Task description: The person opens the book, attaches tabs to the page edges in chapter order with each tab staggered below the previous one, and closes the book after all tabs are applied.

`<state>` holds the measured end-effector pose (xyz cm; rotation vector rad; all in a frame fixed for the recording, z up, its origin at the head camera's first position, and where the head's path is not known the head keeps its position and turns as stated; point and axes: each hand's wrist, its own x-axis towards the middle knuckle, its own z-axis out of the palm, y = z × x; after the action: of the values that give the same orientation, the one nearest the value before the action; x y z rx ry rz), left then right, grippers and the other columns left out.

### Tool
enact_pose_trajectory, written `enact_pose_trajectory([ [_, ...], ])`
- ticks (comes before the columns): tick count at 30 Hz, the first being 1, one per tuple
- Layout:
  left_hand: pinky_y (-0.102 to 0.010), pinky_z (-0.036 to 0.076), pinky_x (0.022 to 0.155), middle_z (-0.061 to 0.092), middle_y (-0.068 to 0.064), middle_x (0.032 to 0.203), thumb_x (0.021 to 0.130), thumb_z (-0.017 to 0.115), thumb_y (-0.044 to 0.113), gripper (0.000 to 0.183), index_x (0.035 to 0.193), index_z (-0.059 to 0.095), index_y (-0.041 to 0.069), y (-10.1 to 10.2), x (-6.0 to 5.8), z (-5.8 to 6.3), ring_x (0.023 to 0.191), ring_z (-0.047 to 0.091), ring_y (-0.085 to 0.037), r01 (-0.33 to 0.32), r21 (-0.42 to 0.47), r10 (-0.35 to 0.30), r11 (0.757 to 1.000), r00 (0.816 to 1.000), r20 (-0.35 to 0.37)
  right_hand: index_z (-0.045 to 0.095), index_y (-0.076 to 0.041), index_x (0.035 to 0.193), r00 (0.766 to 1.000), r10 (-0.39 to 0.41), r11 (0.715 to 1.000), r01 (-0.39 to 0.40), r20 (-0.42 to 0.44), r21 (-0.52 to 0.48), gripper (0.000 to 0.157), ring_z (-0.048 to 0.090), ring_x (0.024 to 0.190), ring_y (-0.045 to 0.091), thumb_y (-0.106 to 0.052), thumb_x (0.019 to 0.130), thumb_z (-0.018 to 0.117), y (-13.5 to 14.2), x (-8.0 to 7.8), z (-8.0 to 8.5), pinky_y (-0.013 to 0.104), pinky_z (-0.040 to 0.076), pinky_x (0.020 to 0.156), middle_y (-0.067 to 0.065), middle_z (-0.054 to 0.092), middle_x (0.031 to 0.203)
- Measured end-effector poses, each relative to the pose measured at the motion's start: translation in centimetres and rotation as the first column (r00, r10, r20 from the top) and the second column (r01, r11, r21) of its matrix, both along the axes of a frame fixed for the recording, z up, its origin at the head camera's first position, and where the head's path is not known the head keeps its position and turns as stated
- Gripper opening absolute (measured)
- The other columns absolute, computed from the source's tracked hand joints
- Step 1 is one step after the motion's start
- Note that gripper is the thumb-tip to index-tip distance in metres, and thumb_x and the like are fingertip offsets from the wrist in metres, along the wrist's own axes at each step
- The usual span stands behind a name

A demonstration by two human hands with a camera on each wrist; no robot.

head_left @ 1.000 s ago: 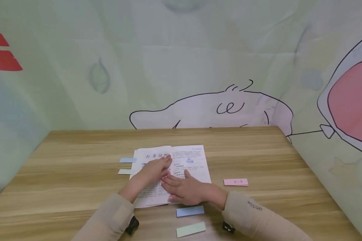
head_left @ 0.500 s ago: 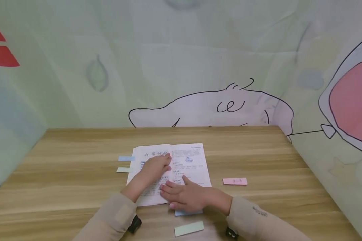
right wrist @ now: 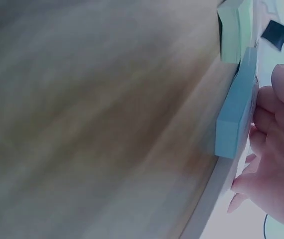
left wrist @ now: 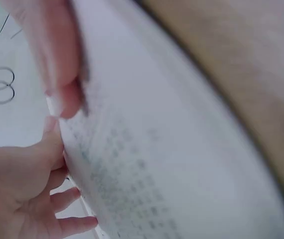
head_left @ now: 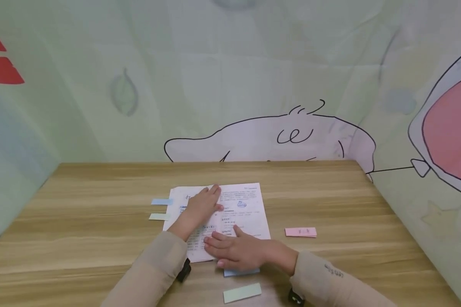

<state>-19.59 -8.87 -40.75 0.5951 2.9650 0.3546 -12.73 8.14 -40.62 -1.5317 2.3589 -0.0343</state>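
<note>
An open book (head_left: 249, 213) with printed pages lies flat on the wooden table. My left hand (head_left: 201, 209) rests on its left page near the fold, fingertips by the top of the gutter and covering part of the large heading. Lower down, my right hand (head_left: 240, 251) lies across the bottom of the right page with fingers outstretched to the fold. A blue sticky tab (head_left: 162, 201) and a pale green sticky tab (head_left: 159, 216) stick out from the book's left edge. Just below the right hand, a blue sticky-note pad (head_left: 241, 272) is partly covered by it.
A pale green sticky-note pad (head_left: 242, 293) lies nearer the front, below the blue one. To the right of the book is a pink sticky-note pad (head_left: 300, 232) with writing on it. A printed cloth backdrop (head_left: 230, 85) stands behind the table (head_left: 100, 183).
My left hand has slid up and slightly right along the fold, over more of the heading. The right hand moved slightly down at first, partly covering the blue pad, and has since stayed nearly still.
</note>
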Motion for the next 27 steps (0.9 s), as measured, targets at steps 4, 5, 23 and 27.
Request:
enact_pose_trajectory([
  [4,-0.055,0.032,0.102,0.023,-0.016,0.151,0.093,0.053,0.032,0.065,0.142,0.031,-0.003,-0.6,-0.4,0.4,0.135,0.025,-0.04,0.009,0.026,-0.012,1.0,0.995,0.1,0.025,-0.017,0.148,1.0,0.007,1.0,-0.007,-0.007,-0.001,0.051,0.01,0.141,0.015,-0.038,0.102,0.029,-0.1,0.1,-0.1,0.062,0.018,0.105,-0.001,0.015,0.155],
  [5,-0.056,0.031,0.102,0.022,-0.016,0.151,0.093,0.054,0.031,0.065,0.142,0.03,-0.003,-0.6,-0.4,0.5,0.135,0.024,-0.04,0.012,0.029,-0.016,0.999,0.994,0.113,0.025,-0.017,0.148,1.0,0.008,1.0,-0.007,-0.008,0.005,0.052,0.01,0.141,0.014,-0.038,0.102,0.029,-0.2,0.1,0.0,0.062,0.018,0.105,-0.002,0.015,0.155],
  [23,-0.054,0.034,0.1,0.025,-0.02,0.149,0.092,0.054,0.03,0.064,0.141,0.032,-0.005,-0.6,-0.8,0.8,0.131,0.03,-0.044,0.06,0.018,-0.061,0.998,0.992,0.114,0.018,-0.016,0.15,0.992,-0.124,0.989,0.123,0.003,0.081,0.056,0.01,0.14,0.011,-0.042,0.101,0.028,-0.9,-4.4,0.5,0.06,0.011,0.108,-0.001,0.012,0.154],
  [27,-0.054,0.035,0.1,0.023,-0.017,0.15,0.092,0.055,0.031,0.065,0.142,0.031,-0.002,-0.4,-0.9,0.8,0.133,0.028,-0.041,0.024,0.019,-0.026,1.0,0.993,0.113,0.017,-0.016,0.15,0.995,-0.1,0.992,0.098,0.024,0.078,0.057,0.006,0.141,0.015,-0.042,0.101,0.029,-1.0,-3.6,0.5,0.061,0.01,0.108,-0.001,0.009,0.155],
])
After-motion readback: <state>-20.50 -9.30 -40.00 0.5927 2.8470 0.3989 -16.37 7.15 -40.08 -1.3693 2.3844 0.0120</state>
